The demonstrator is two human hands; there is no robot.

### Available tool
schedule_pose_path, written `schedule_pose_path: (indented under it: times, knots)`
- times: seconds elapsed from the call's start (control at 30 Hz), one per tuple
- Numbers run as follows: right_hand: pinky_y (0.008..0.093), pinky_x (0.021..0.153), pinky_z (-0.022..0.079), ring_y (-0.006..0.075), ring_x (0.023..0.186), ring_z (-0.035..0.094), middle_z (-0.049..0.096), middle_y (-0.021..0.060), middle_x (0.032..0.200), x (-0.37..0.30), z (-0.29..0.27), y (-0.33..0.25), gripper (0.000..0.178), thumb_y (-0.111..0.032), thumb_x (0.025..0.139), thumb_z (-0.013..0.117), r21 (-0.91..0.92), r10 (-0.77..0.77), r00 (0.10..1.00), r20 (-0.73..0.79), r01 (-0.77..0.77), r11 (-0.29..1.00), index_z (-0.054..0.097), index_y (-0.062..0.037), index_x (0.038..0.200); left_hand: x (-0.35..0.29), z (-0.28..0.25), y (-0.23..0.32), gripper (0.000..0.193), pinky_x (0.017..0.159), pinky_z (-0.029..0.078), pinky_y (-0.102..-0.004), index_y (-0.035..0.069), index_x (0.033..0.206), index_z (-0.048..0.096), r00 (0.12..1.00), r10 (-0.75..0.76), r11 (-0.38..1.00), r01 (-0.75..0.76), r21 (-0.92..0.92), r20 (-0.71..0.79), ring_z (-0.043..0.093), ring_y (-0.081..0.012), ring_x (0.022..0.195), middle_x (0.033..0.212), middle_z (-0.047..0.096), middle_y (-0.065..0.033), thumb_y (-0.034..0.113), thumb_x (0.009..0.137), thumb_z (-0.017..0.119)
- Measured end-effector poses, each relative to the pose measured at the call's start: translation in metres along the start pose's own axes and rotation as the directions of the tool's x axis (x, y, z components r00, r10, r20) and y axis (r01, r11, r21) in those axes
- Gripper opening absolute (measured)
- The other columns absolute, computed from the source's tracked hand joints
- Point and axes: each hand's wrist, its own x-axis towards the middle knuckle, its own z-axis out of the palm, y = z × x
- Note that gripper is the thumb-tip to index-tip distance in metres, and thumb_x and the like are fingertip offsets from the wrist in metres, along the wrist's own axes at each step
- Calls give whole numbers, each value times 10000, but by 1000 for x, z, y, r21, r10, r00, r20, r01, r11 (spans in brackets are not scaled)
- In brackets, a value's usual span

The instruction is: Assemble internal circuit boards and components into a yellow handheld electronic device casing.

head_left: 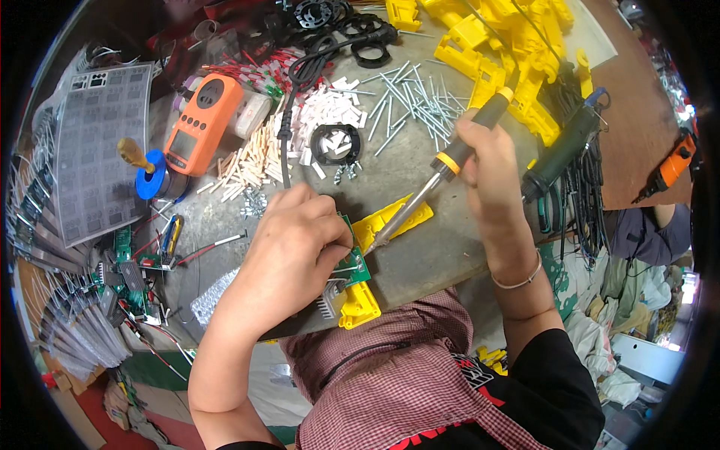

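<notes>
My right hand (491, 161) is wrapped round the grip of a soldering iron (431, 184) with a dark handle and yellow bands. The iron slants down to the left, its tip at the edge of a green circuit board (358, 262). My left hand (304, 240) is closed at the board's left side, its fingertips pinched against it. What the pinch holds is hidden. A black cable (285, 124) runs down behind this hand. Under the board lies a yellow plastic housing (361, 306), with a grey finned heat sink (330, 300) beside it. Another yellow shell piece (401, 217) lies beyond the board.
Loose screws (409, 97), white sleeves (326, 109) and beige sticks (259, 161) lie in heaps. An orange meter (202, 124) and a blue solder spool (160, 176) stand left. Yellow housings (517, 45) pile up far right, near a dark green tool (562, 146).
</notes>
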Motion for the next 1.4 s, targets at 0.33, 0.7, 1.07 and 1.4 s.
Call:
schedule_pose_path:
  times: [0.33, 0.7, 1.07, 1.4]
  knots:
    - [174, 498, 348, 18, 567, 462, 556, -25, 723, 27, 39, -77, 157, -203, 930, 634, -100, -496, 866, 62, 500, 860, 606, -49, 944, -4, 0, -3, 145, 774, 432, -383, 47, 754, 672, 999, 36, 999, -36, 5, -9, 524, -284, 827, 771, 547, -77, 18, 631, 743]
    - [417, 708, 528, 362, 861, 653, 688, 148, 915, 143, 210, -2, 250, -220, 816, 709, -214, -695, 447, 563, 892, 399, 629, -129, 1034, -7, 3, -4, 90, 810, 414, -384, 65, 748, 660, 997, 68, 997, -68, 23, -32, 530, -269, 876, 804, 557, -61, 54, 676, 713]
    - [424, 971, 462, 347, 1151, 559, 605, 200, 1220, 160, 190, 20, 562, 49, 769, 527, -480, -585, 443, 679, 871, 102, 553, -104, 1309, -5, 2, -4, 103, 847, 413, -389, 60, 770, 658, 995, 97, 995, -96, 27, -26, 532, -267, 879, 813, 551, -62, 60, 686, 716]
    - [449, 892, 454, 287, 1071, 554, 628, 73, 1119, 152, 95, 24, 419, -30, 729, 608, -473, -307, 416, 856, 870, -141, 692, -168, 1117, -9, 3, 0, 152, 879, 412, -411, 68, 813, 642, 993, 116, 991, -114, 65, -19, 527, -293, 886, 838, 536, -75, 29, 683, 709]
